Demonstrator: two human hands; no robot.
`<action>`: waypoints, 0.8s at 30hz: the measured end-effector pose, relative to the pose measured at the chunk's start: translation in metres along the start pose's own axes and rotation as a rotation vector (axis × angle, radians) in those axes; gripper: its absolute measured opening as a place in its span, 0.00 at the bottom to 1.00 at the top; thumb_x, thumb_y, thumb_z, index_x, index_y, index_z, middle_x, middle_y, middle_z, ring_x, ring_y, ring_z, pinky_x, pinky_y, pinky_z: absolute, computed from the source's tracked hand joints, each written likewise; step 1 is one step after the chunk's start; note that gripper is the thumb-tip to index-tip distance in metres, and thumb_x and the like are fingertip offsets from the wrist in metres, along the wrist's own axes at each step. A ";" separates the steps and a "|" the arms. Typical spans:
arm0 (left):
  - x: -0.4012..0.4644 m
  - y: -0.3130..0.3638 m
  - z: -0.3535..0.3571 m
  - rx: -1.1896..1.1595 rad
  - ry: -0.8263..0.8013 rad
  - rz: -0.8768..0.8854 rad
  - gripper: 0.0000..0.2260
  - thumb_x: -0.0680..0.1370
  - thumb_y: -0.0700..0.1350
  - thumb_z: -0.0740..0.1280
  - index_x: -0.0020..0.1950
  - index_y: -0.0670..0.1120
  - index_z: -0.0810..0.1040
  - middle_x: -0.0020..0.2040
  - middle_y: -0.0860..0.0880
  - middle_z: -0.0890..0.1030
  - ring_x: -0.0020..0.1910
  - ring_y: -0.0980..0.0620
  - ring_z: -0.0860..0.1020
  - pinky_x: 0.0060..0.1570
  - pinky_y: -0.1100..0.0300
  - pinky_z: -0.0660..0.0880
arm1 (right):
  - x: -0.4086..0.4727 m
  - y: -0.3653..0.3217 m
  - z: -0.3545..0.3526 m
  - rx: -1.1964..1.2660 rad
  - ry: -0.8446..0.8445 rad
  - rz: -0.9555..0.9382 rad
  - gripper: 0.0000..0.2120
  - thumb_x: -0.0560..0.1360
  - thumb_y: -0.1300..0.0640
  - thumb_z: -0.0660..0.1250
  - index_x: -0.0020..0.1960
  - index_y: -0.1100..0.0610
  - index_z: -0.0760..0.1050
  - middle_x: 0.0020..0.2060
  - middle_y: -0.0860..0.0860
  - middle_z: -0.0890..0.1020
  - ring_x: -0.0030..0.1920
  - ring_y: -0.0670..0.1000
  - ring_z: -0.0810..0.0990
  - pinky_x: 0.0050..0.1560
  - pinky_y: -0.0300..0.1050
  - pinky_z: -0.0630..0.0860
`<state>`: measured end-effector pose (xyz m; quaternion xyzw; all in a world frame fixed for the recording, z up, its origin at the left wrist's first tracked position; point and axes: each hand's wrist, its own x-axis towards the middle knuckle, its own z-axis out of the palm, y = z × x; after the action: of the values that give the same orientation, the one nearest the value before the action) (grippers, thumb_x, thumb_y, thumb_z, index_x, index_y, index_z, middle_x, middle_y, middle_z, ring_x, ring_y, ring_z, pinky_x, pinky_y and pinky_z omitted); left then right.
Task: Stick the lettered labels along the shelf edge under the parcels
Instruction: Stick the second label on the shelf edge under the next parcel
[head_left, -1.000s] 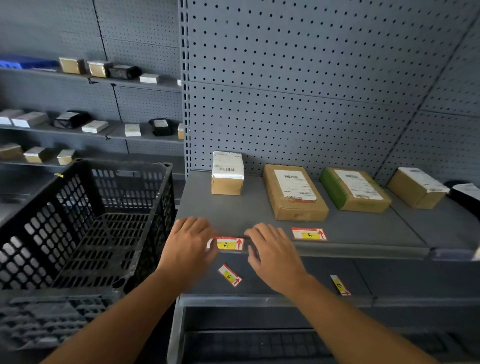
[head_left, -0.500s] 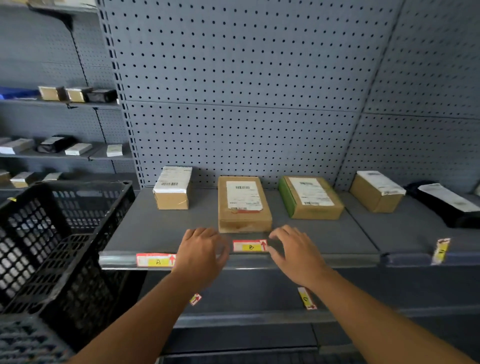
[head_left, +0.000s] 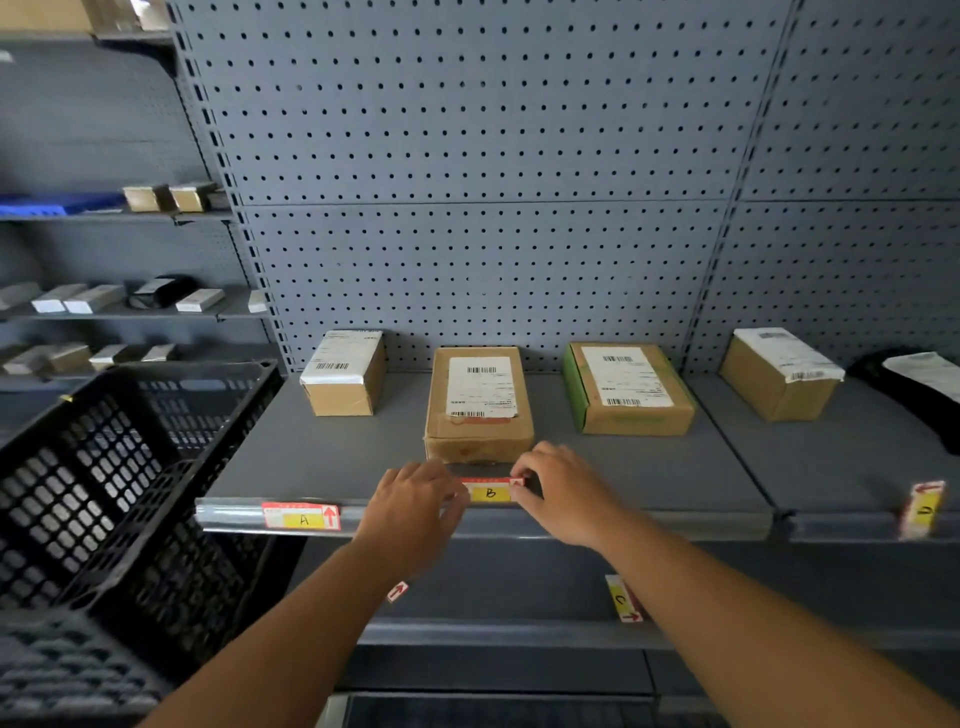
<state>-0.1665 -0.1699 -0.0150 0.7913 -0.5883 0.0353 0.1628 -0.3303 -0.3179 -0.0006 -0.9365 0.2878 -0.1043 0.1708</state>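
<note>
Three brown parcels stand on the grey shelf (head_left: 322, 467): a small one (head_left: 344, 373) at left, a flat one (head_left: 479, 402) in the middle, a green-edged one (head_left: 626, 388) at right. Label A (head_left: 301, 516) is stuck on the shelf edge under the small parcel. Label B (head_left: 491, 490) lies at the edge in front of the middle parcel. My left hand (head_left: 410, 512) pinches its left end and my right hand (head_left: 563, 493) pinches its right end. Label C (head_left: 622, 598) and another label (head_left: 397, 591), partly hidden by my left arm, lie on the lower shelf.
A black plastic crate (head_left: 119, 483) stands close at the left. On the adjoining right shelf are a brown parcel (head_left: 779, 371), a black bag (head_left: 919, 384) and label D (head_left: 923, 511), stuck upright on its edge. Further shelves with small boxes (head_left: 93, 299) run along the left wall.
Both hands have left label A, now stuck on the edge, and moved right to label B, closing on its two ends. The camera has turned right and come closer.
</note>
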 end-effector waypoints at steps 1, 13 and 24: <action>0.000 0.000 0.000 0.010 0.003 0.007 0.13 0.84 0.55 0.56 0.58 0.56 0.79 0.59 0.55 0.78 0.57 0.55 0.74 0.62 0.56 0.68 | 0.003 -0.001 -0.001 0.021 -0.013 0.023 0.11 0.81 0.48 0.65 0.60 0.51 0.78 0.55 0.47 0.76 0.57 0.50 0.74 0.59 0.49 0.74; 0.005 -0.009 -0.014 -0.083 0.215 0.030 0.08 0.81 0.52 0.65 0.57 0.52 0.79 0.54 0.52 0.80 0.51 0.51 0.78 0.56 0.51 0.74 | 0.007 -0.004 -0.007 0.249 0.074 0.051 0.03 0.77 0.53 0.72 0.46 0.48 0.78 0.45 0.44 0.75 0.44 0.45 0.76 0.48 0.44 0.75; 0.008 -0.006 -0.036 -0.070 0.295 0.215 0.09 0.77 0.58 0.69 0.48 0.54 0.82 0.47 0.58 0.82 0.48 0.55 0.78 0.54 0.51 0.71 | -0.018 -0.008 -0.028 0.270 0.107 -0.058 0.04 0.74 0.52 0.76 0.42 0.48 0.82 0.41 0.42 0.80 0.43 0.43 0.78 0.46 0.44 0.77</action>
<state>-0.1536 -0.1646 0.0197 0.7041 -0.6399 0.1477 0.2701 -0.3495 -0.3086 0.0263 -0.9060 0.2527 -0.1968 0.2767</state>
